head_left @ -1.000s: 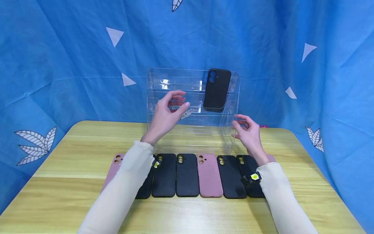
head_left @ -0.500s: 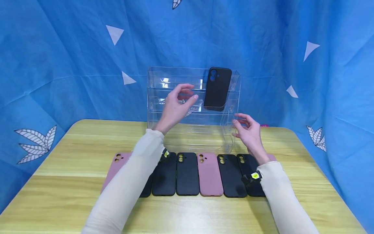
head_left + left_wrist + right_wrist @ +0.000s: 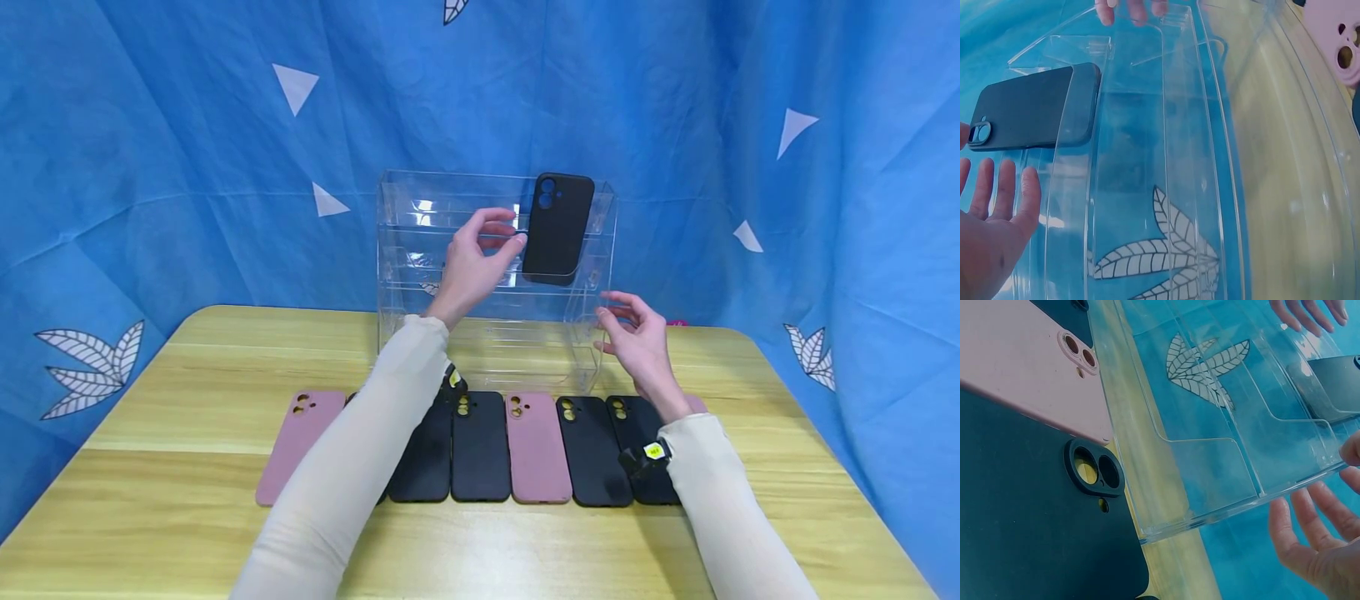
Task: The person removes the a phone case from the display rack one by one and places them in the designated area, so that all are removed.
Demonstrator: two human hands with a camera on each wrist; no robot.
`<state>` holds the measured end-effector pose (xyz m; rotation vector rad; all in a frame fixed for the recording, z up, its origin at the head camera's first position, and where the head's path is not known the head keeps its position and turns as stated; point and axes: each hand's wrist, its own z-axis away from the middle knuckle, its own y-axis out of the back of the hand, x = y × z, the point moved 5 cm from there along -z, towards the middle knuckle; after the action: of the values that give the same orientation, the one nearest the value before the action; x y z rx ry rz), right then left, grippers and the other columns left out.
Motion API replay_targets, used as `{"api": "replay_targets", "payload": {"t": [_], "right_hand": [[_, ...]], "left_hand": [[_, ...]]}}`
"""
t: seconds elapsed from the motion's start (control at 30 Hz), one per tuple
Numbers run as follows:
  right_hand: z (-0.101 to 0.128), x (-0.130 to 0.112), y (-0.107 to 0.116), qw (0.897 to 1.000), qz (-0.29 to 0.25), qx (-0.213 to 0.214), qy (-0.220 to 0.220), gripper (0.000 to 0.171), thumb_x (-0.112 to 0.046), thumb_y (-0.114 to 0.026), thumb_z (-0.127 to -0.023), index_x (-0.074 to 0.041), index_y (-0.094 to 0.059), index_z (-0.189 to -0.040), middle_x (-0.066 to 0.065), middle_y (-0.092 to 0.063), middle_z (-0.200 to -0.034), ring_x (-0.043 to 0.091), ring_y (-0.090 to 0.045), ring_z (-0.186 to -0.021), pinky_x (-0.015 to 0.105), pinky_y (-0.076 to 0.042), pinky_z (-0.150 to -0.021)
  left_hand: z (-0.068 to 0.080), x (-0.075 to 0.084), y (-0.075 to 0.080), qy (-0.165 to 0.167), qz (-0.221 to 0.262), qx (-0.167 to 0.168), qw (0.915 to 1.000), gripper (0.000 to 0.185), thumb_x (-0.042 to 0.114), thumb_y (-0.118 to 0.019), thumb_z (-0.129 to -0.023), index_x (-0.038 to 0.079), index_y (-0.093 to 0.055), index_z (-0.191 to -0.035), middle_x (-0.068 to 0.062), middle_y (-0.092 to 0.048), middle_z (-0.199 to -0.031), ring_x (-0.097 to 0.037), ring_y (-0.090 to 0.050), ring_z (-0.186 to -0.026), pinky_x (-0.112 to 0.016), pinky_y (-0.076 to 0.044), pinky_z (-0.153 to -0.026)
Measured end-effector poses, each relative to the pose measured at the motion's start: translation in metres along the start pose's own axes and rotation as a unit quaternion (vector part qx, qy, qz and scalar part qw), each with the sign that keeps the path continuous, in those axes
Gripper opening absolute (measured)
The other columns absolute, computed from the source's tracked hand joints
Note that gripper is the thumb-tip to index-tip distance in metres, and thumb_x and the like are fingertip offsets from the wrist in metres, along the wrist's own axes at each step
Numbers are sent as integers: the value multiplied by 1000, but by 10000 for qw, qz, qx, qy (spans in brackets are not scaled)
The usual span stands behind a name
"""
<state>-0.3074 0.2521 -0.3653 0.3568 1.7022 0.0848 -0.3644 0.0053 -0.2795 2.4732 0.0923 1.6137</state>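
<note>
Head view: your left hand [image 3: 476, 262] is raised in front of the clear acrylic rack [image 3: 420, 250], fingers loosely spread and holding nothing, the fingertips just beside the left long edge of the black phone case [image 3: 557, 227]. That case stands upright on the rack's upper tier, camera cutout at the top, its long axis running vertically, so it lies directly to the right of your left fingertips and slightly beyond them. Whether the tips touch the case edge cannot be told; in the left wrist view the fingers [image 3: 1007, 187] sit near the case [image 3: 1035, 107] with a narrow gap visible. Your right hand [image 3: 637, 337] hovers lower, near the rack's right end, fingers relaxed and empty, below and to the right of the case; the left hand is clearly the nearer one. Below both wrists, a row of black and pink cases [image 3: 536, 446] lies flat on the wooden table [image 3: 150, 467], in front of the rack.
</note>
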Motion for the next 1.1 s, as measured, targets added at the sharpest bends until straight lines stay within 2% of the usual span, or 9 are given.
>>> {"api": "replay_targets", "payload": {"t": [0.17, 0.37, 0.53, 0.73, 1.1], "right_hand": [[1, 0, 0, 10000, 3, -2, 13, 47, -29, -59, -104, -5, -53, -144, -2, -60, -119, 23, -66, -108, 27, -63, -74], [2, -1, 1, 10000, 40, -1, 12, 46, -30, -59, -105, -7, -53, -144, 6, -60, -126, 17, -65, -105, 26, -63, -74], [4, -1, 0, 10000, 34, -16, 3, 46, -31, -58, -105, -8, -54, -144, 3, -60, -124, 12, -65, -101, 26, -63, -75], [5, -2, 1, 10000, 37, -7, 14, 46, -31, -58, -105, -7, -54, -143, 0, -60, -122, 14, -66, -102, 26, -63, -75], [7, 0, 1, 10000, -13, 1, 75, 45, -30, -58, -105, -7, -54, -142, 0, -61, -122, 19, -67, -105, 27, -63, -75]], "left_hand": [[-5, 0, -9, -53, 104, -7, 9999, 39, 27, -69, -98, 15, -60, -135, -5, -67, -121, -23, -67, -111, -40, -59, -91], [-8, 1, -16, -17, -52, 81, 10000, 38, 28, -69, -99, 18, -60, -134, -4, -67, -122, -23, -66, -112, -40, -58, -95], [-9, -3, -19, 67, 2, 156, 9999, 37, 26, -69, -99, 17, -60, -134, -5, -67, -121, -22, -67, -111, -39, -58, -93], [-9, -7, -23, 132, 55, 291, 9995, 35, 23, -69, -99, 16, -61, -133, -6, -68, -121, -22, -68, -109, -37, -59, -90], [-8, -3, -30, 288, -373, 443, 9979, 37, 27, -69, -99, 19, -59, -134, -4, -67, -121, -21, -70, -105, -33, -61, -88]]}}
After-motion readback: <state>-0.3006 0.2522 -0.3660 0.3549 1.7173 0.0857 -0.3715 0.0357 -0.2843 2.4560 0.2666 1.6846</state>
